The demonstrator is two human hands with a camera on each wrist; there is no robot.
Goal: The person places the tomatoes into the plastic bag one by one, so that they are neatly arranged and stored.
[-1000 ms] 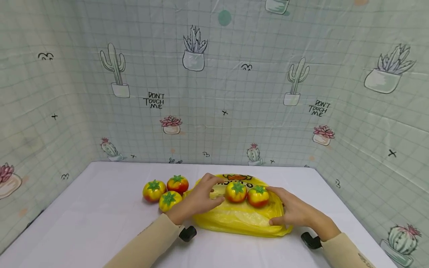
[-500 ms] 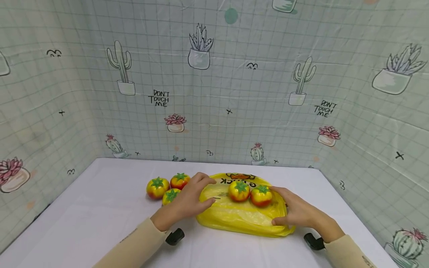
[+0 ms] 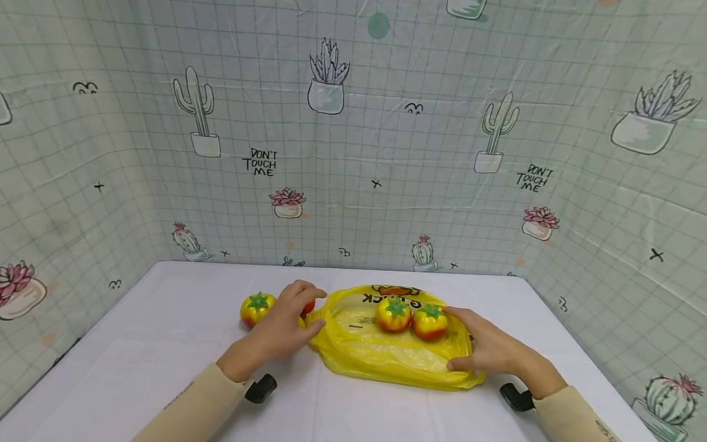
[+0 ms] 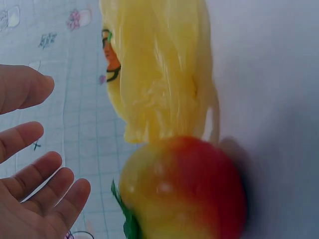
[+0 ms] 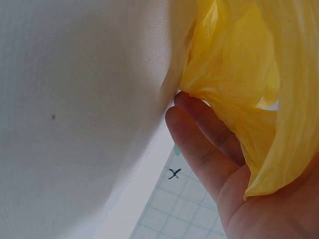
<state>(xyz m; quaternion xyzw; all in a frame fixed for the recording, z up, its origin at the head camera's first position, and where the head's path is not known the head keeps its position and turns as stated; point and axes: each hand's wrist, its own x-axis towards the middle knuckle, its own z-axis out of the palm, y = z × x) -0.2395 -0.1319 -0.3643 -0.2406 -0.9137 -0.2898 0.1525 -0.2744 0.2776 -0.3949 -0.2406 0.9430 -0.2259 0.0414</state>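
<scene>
A yellow plastic bag (image 3: 381,365) lies spread on the white table, with two red-and-yellow toy tomatoes (image 3: 393,317) side by side in its middle. My right hand (image 3: 490,347) holds the bag's right end, thumb at the near side and index finger close to one tomato; the right wrist view shows yellow film across the palm. My left hand (image 3: 278,325) hovers, fingers loosely spread, over the tomatoes left of the bag. One of these tomatoes (image 3: 255,312) shows beside the hand; others are partly hidden beneath it. A tomato (image 4: 184,194) looms large in the left wrist view, apart from the fingers.
A white cloth covers the table (image 3: 166,344). Behind it and at both sides stands a grid-patterned curtain (image 3: 364,227) printed with cacti. Black wrist cameras (image 3: 261,388) sit under both forearms.
My left hand has moved left, from over the bag's left part to above the loose tomatoes, covering more of them. The right hand stays at the bag's right end.
</scene>
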